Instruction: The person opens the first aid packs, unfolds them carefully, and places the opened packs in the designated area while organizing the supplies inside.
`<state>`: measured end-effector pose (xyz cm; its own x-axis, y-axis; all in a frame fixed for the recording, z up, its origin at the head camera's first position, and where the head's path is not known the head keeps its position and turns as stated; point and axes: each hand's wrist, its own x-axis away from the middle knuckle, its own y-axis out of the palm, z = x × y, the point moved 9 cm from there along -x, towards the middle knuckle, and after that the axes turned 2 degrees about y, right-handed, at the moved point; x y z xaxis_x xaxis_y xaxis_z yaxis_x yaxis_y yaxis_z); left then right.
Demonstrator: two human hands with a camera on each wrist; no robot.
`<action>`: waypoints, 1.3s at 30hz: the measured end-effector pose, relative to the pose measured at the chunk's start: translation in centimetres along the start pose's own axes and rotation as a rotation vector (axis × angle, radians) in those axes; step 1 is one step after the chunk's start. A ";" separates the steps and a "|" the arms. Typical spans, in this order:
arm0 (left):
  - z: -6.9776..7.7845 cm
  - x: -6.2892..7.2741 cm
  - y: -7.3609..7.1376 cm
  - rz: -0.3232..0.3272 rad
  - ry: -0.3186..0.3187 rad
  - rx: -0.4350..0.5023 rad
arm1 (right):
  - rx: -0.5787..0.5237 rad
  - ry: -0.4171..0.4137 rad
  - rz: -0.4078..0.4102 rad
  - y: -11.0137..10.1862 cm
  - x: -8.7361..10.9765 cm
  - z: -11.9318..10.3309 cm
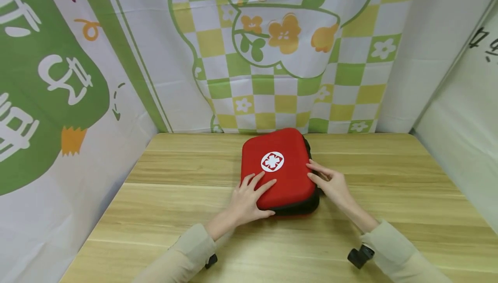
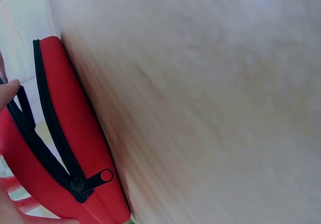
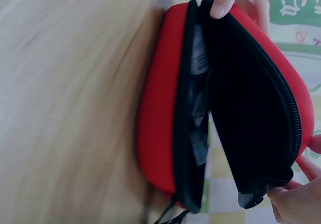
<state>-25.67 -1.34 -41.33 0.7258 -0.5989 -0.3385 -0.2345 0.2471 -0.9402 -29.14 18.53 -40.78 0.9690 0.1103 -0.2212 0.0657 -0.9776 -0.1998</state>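
A red zippered first-aid case (image 1: pixel 289 183) with a white cross emblem (image 1: pixel 272 162) lies on the table, its lid partly raised. My left hand (image 1: pixel 247 200) grips the lid's near left part, fingers spread on top and thumb at the rim. At the right side, my right hand (image 1: pixel 330 183) pinches the lid's edge. In the right wrist view the lid's black lining (image 3: pixel 246 103) faces the gap, and clear packets (image 3: pixel 199 108) show inside the red base (image 3: pixel 160 118). The left wrist view shows a black zipper pull (image 2: pixel 98 180) hanging at one end of the open zipper.
The case sits on a light wood table (image 1: pixel 175 213), near its back edge. Behind hangs a checked, flower-printed cloth (image 1: pixel 272 58). Printed cloth (image 1: pixel 46 79) also covers the left side, and a pale sheet (image 1: pixel 463 114) the right. Black wrist cameras (image 1: pixel 360 257) sit under the sleeves.
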 end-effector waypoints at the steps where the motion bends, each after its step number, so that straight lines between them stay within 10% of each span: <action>1: -0.1 0.0 -0.1 0.017 -0.001 0.014 | -0.039 -0.030 -0.003 -0.1 -0.3 0.4; 11: -0.7 0.3 -1.0 0.130 -0.058 0.113 | 0.111 -0.045 0.011 1.6 0.0 -6.2; 29: 1.1 -0.4 -6.6 0.455 -0.071 -0.071 | 0.003 -0.215 -0.092 4.3 -1.4 -9.8; 39: 1.1 -0.2 -8.0 0.486 -0.045 0.009 | -0.064 -0.285 -0.222 4.8 -1.4 -10.7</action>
<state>-23.23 -2.35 -33.74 0.5609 -0.3788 -0.7361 -0.5476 0.4972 -0.6731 -27.67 11.75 -31.18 0.8246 0.3575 -0.4385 0.2901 -0.9326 -0.2148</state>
